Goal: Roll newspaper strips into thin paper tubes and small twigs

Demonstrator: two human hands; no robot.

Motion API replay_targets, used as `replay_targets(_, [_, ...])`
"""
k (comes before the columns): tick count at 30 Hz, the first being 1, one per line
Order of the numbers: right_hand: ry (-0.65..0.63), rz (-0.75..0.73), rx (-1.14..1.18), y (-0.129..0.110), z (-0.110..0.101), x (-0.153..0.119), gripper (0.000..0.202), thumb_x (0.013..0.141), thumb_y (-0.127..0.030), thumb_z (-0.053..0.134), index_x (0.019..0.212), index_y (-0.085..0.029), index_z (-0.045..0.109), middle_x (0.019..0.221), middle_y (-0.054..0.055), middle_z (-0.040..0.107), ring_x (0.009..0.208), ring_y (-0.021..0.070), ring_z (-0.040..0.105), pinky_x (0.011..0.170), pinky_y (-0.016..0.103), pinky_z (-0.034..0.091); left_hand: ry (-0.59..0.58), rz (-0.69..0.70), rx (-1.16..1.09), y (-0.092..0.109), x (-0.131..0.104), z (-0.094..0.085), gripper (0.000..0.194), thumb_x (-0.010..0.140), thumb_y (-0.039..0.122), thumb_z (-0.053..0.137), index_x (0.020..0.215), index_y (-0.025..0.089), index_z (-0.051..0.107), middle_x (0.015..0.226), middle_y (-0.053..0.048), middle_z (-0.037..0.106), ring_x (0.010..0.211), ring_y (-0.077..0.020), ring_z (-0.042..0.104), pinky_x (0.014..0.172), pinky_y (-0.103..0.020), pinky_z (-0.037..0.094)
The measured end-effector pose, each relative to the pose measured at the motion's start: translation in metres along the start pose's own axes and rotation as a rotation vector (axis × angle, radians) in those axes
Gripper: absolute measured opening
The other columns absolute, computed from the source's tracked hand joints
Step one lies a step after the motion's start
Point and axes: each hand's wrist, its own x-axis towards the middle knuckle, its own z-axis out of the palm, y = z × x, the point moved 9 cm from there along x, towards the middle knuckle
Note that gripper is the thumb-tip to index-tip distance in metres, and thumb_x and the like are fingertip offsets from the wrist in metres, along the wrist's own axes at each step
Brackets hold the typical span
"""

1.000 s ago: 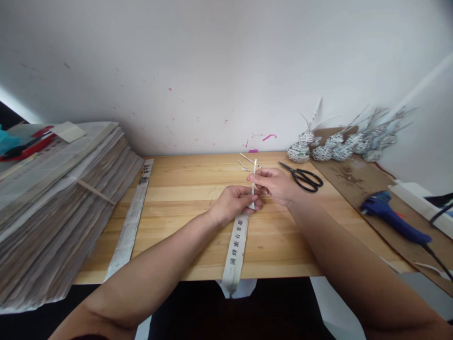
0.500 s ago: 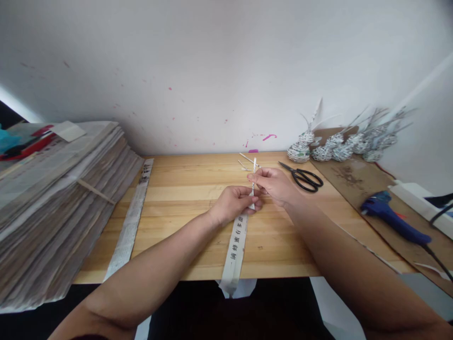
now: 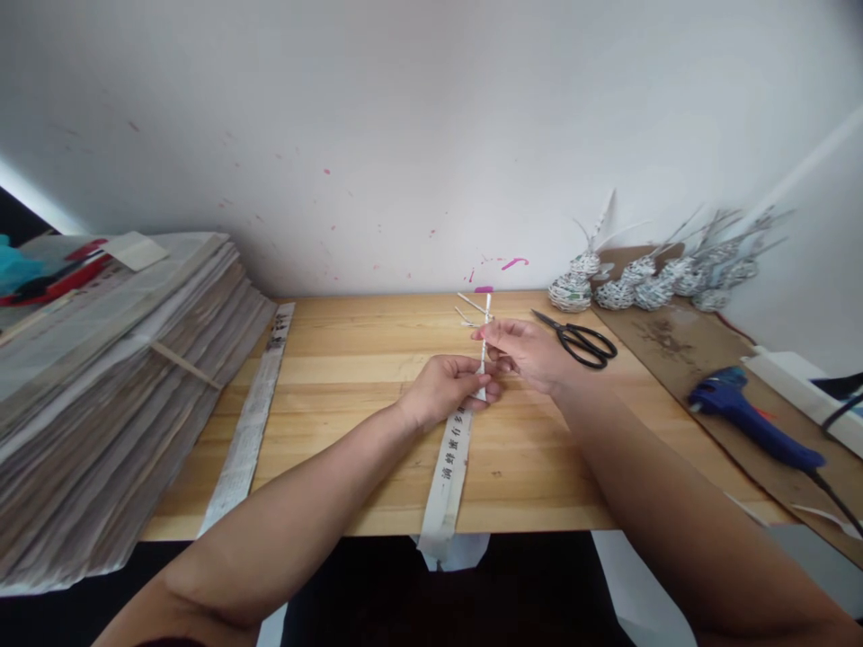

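Note:
A newspaper strip (image 3: 446, 476) printed with dark characters runs from the table's front edge up to my hands, where its far part narrows into a thin rolled paper stick (image 3: 487, 310). My left hand (image 3: 450, 391) is closed on the strip where the flat paper turns into the roll, thumb on top. Just above it, my right hand (image 3: 520, 350) pinches the rolled stick between thumb and fingers. The stick's tip points away toward the wall. Some of the fingers behind the paper are hidden.
Black scissors (image 3: 585, 343) lie right of my hands. A tall newspaper stack (image 3: 135, 386) and another paper strip (image 3: 253, 413) are at left. At right are woven paper gourds (image 3: 573, 283), a blue glue gun (image 3: 755, 418) on cardboard (image 3: 653, 359), and a white power strip (image 3: 796, 386).
The rolled stick reaches slightly farther up, and the flat strip has drawn a little farther into my left hand. My right hand has shifted slightly right; the left stays about in place.

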Motion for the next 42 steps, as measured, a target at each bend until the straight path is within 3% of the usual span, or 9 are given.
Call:
replay_targets(3, [-0.082, 0.031, -0.060, 0.001, 0.005, -0.001, 0.037, 0.067, -0.047, 0.075, 0.083, -0.015, 0.070, 0.064, 0.000, 0.057, 0.055, 0.0084, 0.047, 0.045, 0.022, 0.029, -0.020, 0.013, -0.011, 0.000, 0.001, 0.000, 0.030, 0.079, 0.029, 0.066, 0.103, 0.012, 0.070, 0.085, -0.010, 0.069, 0.080, -0.0140, 0.064, 0.075, -0.029, 0.051])
replay_targets(9, [0.094, -0.029, -0.093, -0.002, -0.007, -0.001, 0.039, 0.062, -0.050, 0.078, 0.069, -0.016, 0.062, 0.051, -0.007, 0.045, 0.045, 0.0054, 0.037, 0.043, 0.022, 0.027, 0.024, -0.015, -0.040, -0.003, 0.001, -0.003, 0.026, 0.078, 0.028, 0.068, 0.099, 0.012, 0.070, 0.084, -0.009, 0.069, 0.078, -0.0141, 0.065, 0.074, -0.030, 0.052])
replay_targets(13, [-0.112, 0.034, -0.105, 0.003, 0.010, -0.004, 0.043, 0.072, -0.052, 0.071, 0.094, -0.015, 0.068, 0.058, -0.002, 0.056, 0.050, 0.0081, 0.049, 0.047, 0.022, 0.034, 0.015, -0.016, -0.035, -0.002, 0.000, -0.001, 0.028, 0.078, 0.028, 0.068, 0.100, 0.011, 0.070, 0.085, -0.010, 0.069, 0.079, -0.0145, 0.065, 0.074, -0.029, 0.052])
replay_targets(15, [-0.166, 0.052, -0.117, 0.005, 0.014, -0.006, 0.041, 0.071, -0.050, 0.072, 0.090, -0.014, 0.068, 0.062, 0.001, 0.061, 0.052, 0.0103, 0.054, 0.048, 0.023, 0.038, 0.006, -0.021, -0.031, -0.003, 0.000, -0.001, 0.031, 0.078, 0.029, 0.069, 0.103, 0.011, 0.070, 0.087, -0.011, 0.069, 0.079, -0.0149, 0.065, 0.074, -0.030, 0.052])
replay_targets(21, [0.006, -0.016, -0.155, 0.001, 0.000, -0.002, 0.035, 0.063, -0.046, 0.078, 0.070, -0.015, 0.064, 0.058, -0.002, 0.057, 0.050, 0.0084, 0.049, 0.047, 0.023, 0.036, -0.012, -0.024, -0.053, -0.004, 0.000, 0.001, 0.031, 0.078, 0.028, 0.068, 0.104, 0.010, 0.069, 0.083, -0.010, 0.067, 0.076, -0.0138, 0.064, 0.072, -0.029, 0.051])
replay_targets(26, [-0.230, 0.061, -0.111, 0.006, 0.018, -0.007, 0.036, 0.072, -0.047, 0.072, 0.083, -0.013, 0.067, 0.061, 0.001, 0.060, 0.051, 0.0104, 0.053, 0.049, 0.025, 0.041, 0.006, -0.033, -0.043, -0.002, -0.001, 0.001, 0.029, 0.077, 0.028, 0.068, 0.100, 0.009, 0.070, 0.086, -0.011, 0.068, 0.077, -0.0148, 0.064, 0.072, -0.030, 0.051])
replay_targets(32, [-0.032, 0.020, -0.103, 0.003, 0.005, -0.003, 0.034, 0.063, -0.041, 0.080, 0.067, -0.015, 0.059, 0.052, -0.004, 0.052, 0.046, 0.0069, 0.044, 0.043, 0.021, 0.032, 0.016, -0.057, -0.051, -0.004, -0.002, 0.001, 0.027, 0.078, 0.024, 0.067, 0.099, 0.008, 0.069, 0.085, -0.012, 0.068, 0.078, -0.0150, 0.065, 0.074, -0.031, 0.051])
replay_targets(37, [-0.177, 0.041, -0.119, 0.004, 0.017, -0.005, 0.034, 0.068, -0.046, 0.075, 0.076, -0.014, 0.066, 0.062, 0.000, 0.059, 0.054, 0.0097, 0.051, 0.050, 0.024, 0.038, 0.006, -0.041, -0.063, -0.003, -0.001, 0.001, 0.031, 0.076, 0.028, 0.070, 0.101, 0.009, 0.069, 0.086, -0.012, 0.068, 0.078, -0.0155, 0.065, 0.074, -0.032, 0.051])
replay_targets(42, [0.077, -0.041, -0.168, -0.003, -0.008, -0.001, 0.038, 0.059, -0.045, 0.080, 0.063, -0.016, 0.057, 0.052, -0.005, 0.047, 0.048, 0.0069, 0.040, 0.046, 0.022, 0.029, -0.001, -0.052, -0.049, -0.004, -0.002, 0.003, 0.026, 0.075, 0.027, 0.070, 0.095, 0.010, 0.070, 0.081, -0.009, 0.067, 0.077, -0.0146, 0.064, 0.074, -0.032, 0.051])
